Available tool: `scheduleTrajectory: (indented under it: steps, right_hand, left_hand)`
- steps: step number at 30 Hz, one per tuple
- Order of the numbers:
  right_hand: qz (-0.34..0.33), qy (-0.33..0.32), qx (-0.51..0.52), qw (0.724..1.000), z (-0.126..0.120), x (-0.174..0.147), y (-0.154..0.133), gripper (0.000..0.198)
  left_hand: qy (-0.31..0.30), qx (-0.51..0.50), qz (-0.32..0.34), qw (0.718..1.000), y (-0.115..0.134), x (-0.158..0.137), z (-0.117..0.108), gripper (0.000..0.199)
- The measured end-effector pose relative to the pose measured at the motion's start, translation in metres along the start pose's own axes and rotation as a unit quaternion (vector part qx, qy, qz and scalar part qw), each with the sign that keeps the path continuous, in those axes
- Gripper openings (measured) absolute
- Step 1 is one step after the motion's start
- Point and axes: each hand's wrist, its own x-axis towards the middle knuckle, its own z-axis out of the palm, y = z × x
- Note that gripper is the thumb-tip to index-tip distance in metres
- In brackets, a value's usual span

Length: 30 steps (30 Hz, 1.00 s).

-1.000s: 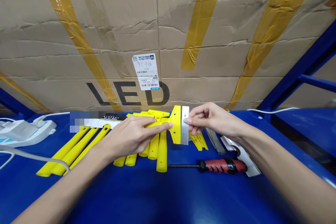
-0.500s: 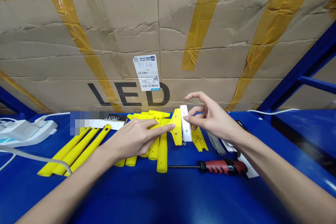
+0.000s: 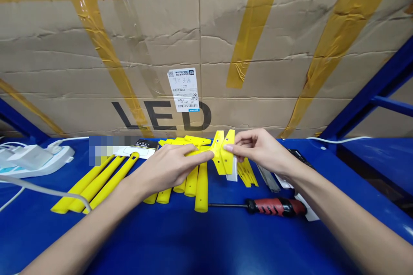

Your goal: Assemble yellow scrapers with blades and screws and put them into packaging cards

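My left hand (image 3: 169, 165) is closed around a yellow plastic scraper handle, its index finger stretched along it. The handle's flared head (image 3: 218, 154) with screw holes points right. Between thumb and fingers, my right hand (image 3: 260, 148) pinches a matching yellow cover plate (image 3: 229, 157) with two holes, right beside the head. Whether the two parts touch, I cannot tell. Behind the plate a white box (image 3: 232, 175) is partly hidden. Several yellow scraper handles (image 3: 201, 189) lie under my left hand. Loose yellow plates (image 3: 248, 172) lie right of the white box.
A red and black screwdriver (image 3: 274, 207) lies across the blue table (image 3: 206, 245). Grey blades (image 3: 269, 179) are at the right. Three long yellow handles (image 3: 109, 184) and a power strip (image 3: 54, 165) with cables sit left. A large cardboard box (image 3: 145, 73) stands behind.
My right hand, over the white box half a second ago, now holds a yellow cover plate against or near the handle's head. The left hand keeps its grip with little movement.
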Motion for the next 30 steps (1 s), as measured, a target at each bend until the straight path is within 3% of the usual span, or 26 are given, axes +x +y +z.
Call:
scheduleTrajectory:
  steps: [4, 7, 10, 17, 21, 25, 27, 30]
  right_hand:
    - [-0.002, -0.003, -0.005, 1.0, -0.004, 0.0, 0.001, 0.032]
    - [-0.015, -0.031, -0.031, 0.999, 0.003, -0.001, 0.001, 0.034]
    - [-0.052, -0.05, -0.077, 0.994, 0.012, -0.003, -0.001, 0.036]
    - [-0.201, -0.009, -0.247, 0.948, 0.02, -0.007, -0.007, 0.039]
    - [-0.215, -0.008, -0.3, 0.929, 0.019, -0.009, -0.008, 0.036]
    - [-0.149, -0.041, -0.212, 0.965, 0.003, -0.012, -0.013, 0.024]
    - [-0.125, -0.014, -0.149, 0.981, -0.009, -0.013, -0.016, 0.019]
    - [-0.079, -0.001, -0.005, 0.997, -0.02, -0.013, -0.016, 0.043]
  left_hand:
    - [-0.006, -0.084, -0.07, 0.994, 0.003, 0.004, -0.003, 0.038]
    - [0.006, -0.185, -0.112, 0.976, 0.008, 0.008, -0.007, 0.028]
    - [0.014, -0.257, -0.139, 0.956, 0.014, 0.011, -0.01, 0.029]
    - [0.038, -0.307, -0.154, 0.939, 0.019, 0.014, -0.006, 0.022]
    - [0.028, -0.303, -0.139, 0.942, 0.018, 0.013, -0.005, 0.021]
    - [-0.004, -0.274, -0.104, 0.956, 0.013, 0.01, -0.011, 0.025]
    - [-0.033, -0.259, -0.073, 0.962, 0.011, 0.008, -0.015, 0.026]
    - [-0.069, -0.235, -0.031, 0.969, 0.011, 0.006, -0.019, 0.026]
